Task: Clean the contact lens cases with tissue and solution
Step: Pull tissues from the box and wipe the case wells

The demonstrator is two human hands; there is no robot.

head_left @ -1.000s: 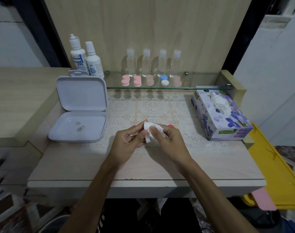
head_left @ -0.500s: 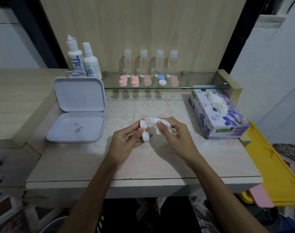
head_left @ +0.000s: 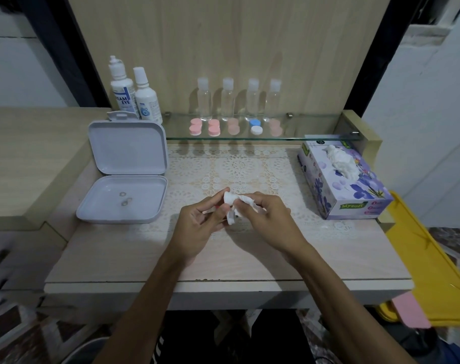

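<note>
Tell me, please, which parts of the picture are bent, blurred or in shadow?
Head view: wide-angle bends the shelf and side walls; corners smear; bottles cast soft shadows on the panel; the hands' shadow falls on the table.

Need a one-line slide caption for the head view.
Both hands work a white tissue over a lace mat; open grey box at left.

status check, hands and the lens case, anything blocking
Left hand grips a lens case, mostly hidden. Right hand pinches tissue against it, above the table. Nothing in the way.
</note>
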